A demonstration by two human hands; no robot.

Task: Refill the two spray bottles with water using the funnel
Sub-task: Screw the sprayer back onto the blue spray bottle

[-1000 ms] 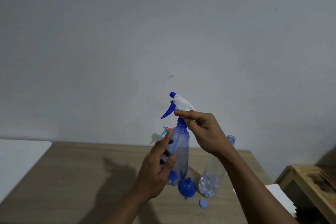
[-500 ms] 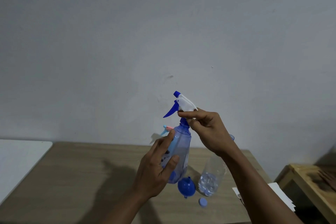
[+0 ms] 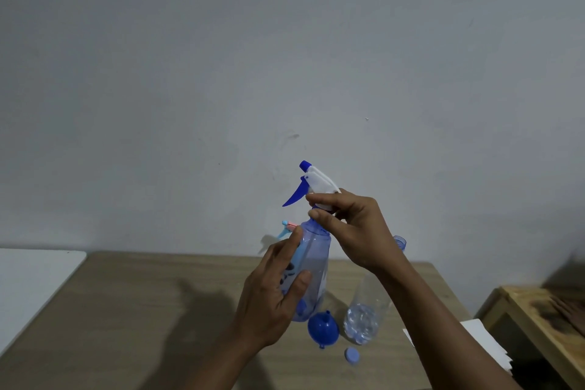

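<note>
The left hand (image 3: 272, 301) wraps its fingers round the body of the blue spray bottle (image 3: 315, 250), holding it upright above the worktop (image 3: 126, 310), toward its right edge. The right hand (image 3: 357, 231) pinches the collar under the spray head (image 3: 316, 182). The bottle looks like thin, light plastic that dents easily, so grip the body gently and twist at the stiff collar, not the trigger.

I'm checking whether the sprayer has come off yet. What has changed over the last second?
Little. The right hand has shifted its fingers down over the blue collar under the spray head, which showed a second ago; the head still sits on the spray bottle. The left hand still grips the bottle's body. The funnel, cap and water bottle stay on the table.
</note>
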